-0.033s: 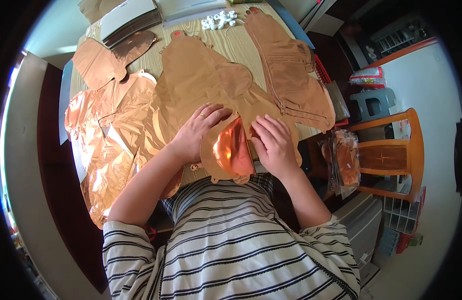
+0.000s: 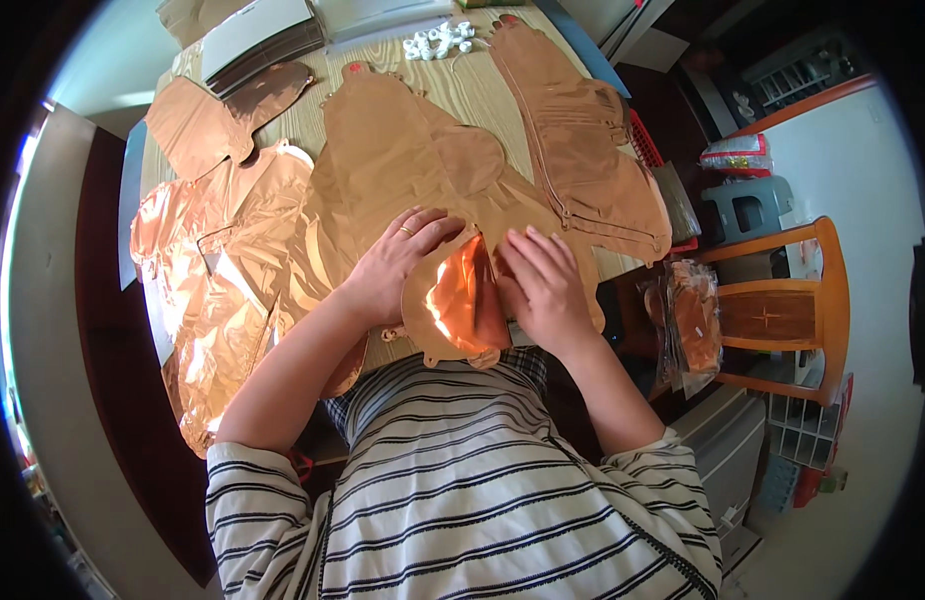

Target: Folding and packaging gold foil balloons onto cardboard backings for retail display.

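A flat copper-coloured foil balloon [image 2: 382, 150] spreads over the middle of the table, its near part reaching the edge before me. There a flap [image 2: 464, 300] is turned up, showing a shinier orange-copper face. My left hand [image 2: 402, 255], with a ring on one finger, lies with its fingers stretched on the foil left of the flap. On the flap's right edge is my right hand [image 2: 544, 285], its fingers bent together and the thumb below them, gripping the foil edge. The fingertips are partly hidden behind the fold.
More copper foil balloons lie crumpled at left [image 2: 232, 260] and folded at right [image 2: 587, 130]. Behind them are a box stack [image 2: 260, 45] and small white pieces [image 2: 439, 40]. A wooden chair [image 2: 772, 310] with a bagged foil packet [image 2: 692, 320] stands at right.
My right hand has shifted slightly left with the flap's edge. The flap looks narrower and its shine has moved. My left hand stays in place.
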{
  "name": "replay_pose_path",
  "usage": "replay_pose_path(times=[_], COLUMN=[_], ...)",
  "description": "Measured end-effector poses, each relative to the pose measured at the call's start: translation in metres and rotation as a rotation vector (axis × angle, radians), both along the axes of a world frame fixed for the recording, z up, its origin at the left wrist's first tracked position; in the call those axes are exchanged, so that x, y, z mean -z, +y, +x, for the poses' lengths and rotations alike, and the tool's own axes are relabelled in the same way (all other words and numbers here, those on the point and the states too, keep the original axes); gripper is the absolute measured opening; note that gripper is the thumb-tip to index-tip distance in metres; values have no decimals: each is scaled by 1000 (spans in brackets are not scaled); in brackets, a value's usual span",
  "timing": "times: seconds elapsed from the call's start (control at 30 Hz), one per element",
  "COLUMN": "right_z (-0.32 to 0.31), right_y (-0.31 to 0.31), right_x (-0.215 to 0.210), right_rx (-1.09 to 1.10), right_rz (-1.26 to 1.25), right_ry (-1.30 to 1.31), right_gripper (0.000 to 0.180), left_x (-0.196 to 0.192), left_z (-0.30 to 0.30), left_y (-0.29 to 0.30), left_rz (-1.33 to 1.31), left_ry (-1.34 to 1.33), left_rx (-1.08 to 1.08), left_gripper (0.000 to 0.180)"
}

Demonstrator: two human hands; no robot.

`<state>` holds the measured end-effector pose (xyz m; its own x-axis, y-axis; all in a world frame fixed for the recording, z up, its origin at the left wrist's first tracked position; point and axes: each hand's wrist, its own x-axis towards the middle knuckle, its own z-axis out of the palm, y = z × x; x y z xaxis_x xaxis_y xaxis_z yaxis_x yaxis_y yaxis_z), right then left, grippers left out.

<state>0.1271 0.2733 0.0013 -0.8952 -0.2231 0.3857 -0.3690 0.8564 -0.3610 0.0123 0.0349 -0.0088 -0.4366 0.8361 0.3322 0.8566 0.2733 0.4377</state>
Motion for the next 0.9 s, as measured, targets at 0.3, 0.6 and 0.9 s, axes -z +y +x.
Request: replay_pose_path(times=[0.3, 0.6, 0.9], right_z=[-2, -3, -4], right_y=[-6, -3, -1], right_x=[3, 4, 1], right_rx=[-58, -88, -103], right_rz=[181, 220, 223], right_ry=[-142, -174, -178], right_gripper=[54, 59, 60], left_x=[3, 3, -13], left_z=[-3, -4, -4], left_y=[0, -1, -2], left_rz=[-1, 13, 143], left_ry=[5, 46, -647], left_rx=[-3, 41, -158], left_gripper=[90, 84, 53])
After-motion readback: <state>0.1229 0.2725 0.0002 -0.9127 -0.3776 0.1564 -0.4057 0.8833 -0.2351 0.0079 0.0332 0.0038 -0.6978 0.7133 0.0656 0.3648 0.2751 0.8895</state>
